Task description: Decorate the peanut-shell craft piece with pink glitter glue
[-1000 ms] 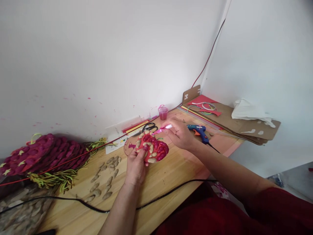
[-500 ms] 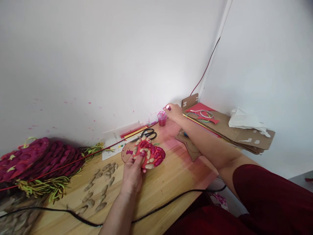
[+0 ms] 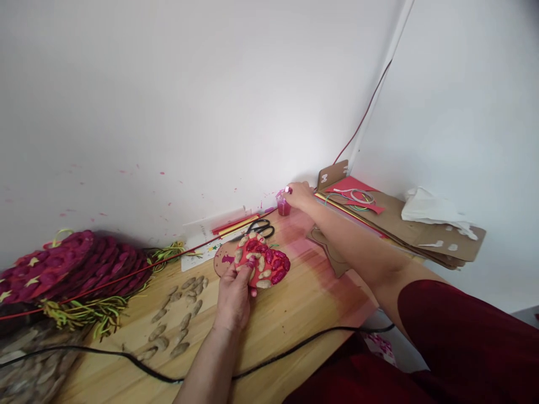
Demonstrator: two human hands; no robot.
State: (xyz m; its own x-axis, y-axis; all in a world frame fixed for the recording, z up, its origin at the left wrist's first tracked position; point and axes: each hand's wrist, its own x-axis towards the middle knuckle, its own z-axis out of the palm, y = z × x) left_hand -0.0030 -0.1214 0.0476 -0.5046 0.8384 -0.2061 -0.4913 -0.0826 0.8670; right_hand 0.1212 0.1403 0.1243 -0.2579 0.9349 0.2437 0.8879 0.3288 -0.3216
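Note:
My left hand (image 3: 234,296) grips the near edge of a red cut-out shape (image 3: 263,262) covered with peanut shells, some painted glittery magenta, held just above the wooden table (image 3: 278,320). My right hand (image 3: 300,194) reaches to the far wall and pinches a thin pink brush, its tip in a small cup of pink paint (image 3: 283,205). Loose unpainted peanut shells (image 3: 179,314) lie on the table left of my left hand.
Black scissors (image 3: 261,228) and coloured strips lie by the wall. Magenta craft pieces with green fringes (image 3: 71,272) are stacked at the left. Cardboard sheets (image 3: 416,224) with red paper and a white tissue fill the right corner. A black cable (image 3: 269,350) crosses the near table edge.
My right hand left the red shape, moved to the far wall with the brush and lowered it to the paint cup. The left hand kept hold of the shape.

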